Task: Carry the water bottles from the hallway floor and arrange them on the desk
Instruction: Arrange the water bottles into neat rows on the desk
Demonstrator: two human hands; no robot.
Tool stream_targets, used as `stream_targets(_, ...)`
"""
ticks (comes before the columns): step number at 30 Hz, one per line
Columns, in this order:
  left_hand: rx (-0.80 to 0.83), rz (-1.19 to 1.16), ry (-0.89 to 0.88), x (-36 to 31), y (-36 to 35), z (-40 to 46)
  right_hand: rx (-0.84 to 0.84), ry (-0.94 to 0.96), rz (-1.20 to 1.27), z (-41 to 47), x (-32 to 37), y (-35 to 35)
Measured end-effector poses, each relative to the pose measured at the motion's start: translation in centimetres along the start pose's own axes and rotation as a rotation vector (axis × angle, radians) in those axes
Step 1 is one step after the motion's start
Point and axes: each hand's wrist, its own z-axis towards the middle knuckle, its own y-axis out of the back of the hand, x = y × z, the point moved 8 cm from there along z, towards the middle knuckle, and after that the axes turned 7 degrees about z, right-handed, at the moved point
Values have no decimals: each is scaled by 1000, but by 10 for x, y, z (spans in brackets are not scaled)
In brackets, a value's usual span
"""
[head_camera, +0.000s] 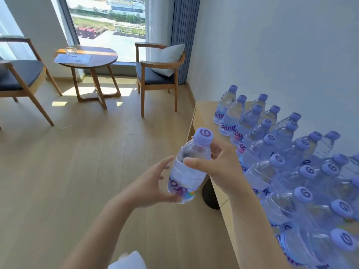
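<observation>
I hold one clear water bottle (189,169) with a purple cap upright in the air, just left of the desk's front edge. My right hand (217,162) grips its neck and shoulder from the right, thumb across the front. My left hand (153,185) touches its lower part from the left, fingers spread and loosely curved, thumb under the base. Several more purple-capped bottles (287,164) stand in rows on the light wooden desk (204,111) along the right wall, filling it from the far end to the near right corner.
A dark round object (210,193) stands on the floor under the desk edge. Farther off, a wooden chair with a pillow (158,72), a round table (88,59) and a second chair (18,76) stand by the window. Wooden floor spreads to the left.
</observation>
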Motion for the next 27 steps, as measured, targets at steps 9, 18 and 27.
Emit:
stream_targets(9,220,-223,-189,-24,73,173,-2,96,151,186,-1,27)
stream_targets(18,227,-255,-263,-59,149,338,-294,55,-28,331,6,75)
stream_targets(27,43,-54,-351,-124,147,463,-819,-164,-339,382,-8,182)
